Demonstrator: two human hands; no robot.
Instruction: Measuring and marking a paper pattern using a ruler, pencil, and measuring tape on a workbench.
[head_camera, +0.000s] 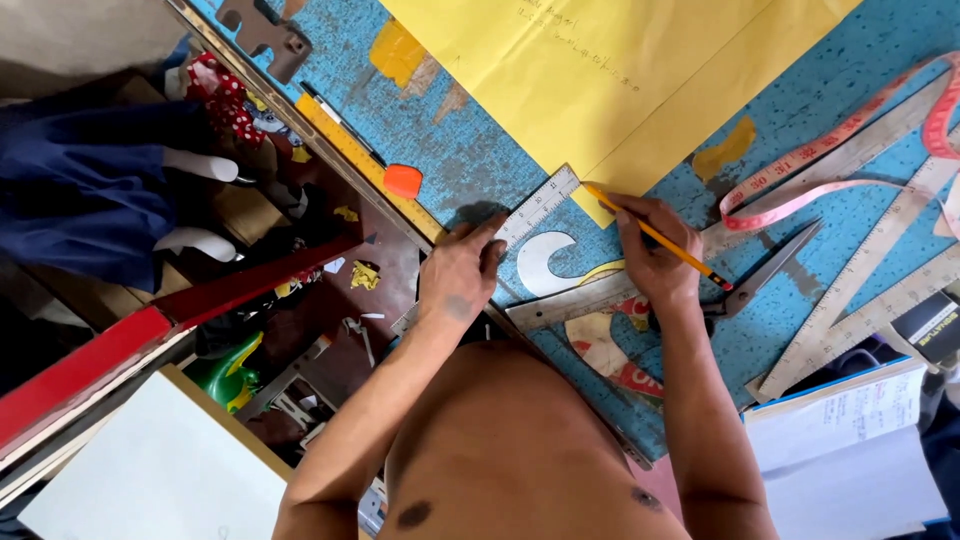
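Yellow pencil (660, 238) gripped in right hand (652, 262); left hand (462, 272) flat, covering most of ruler (538, 206).

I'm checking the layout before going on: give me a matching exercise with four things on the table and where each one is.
Things:
1. pencil
2. small ruler
3. scissors
4. tape measure

Places:
A. pressed down under the left hand
B. lying flat beside the right hand
C. held in the right hand, tip at the yellow paper
D. looped over the long steel rulers

Pairs: 1-C, 2-A, 3-B, 4-D
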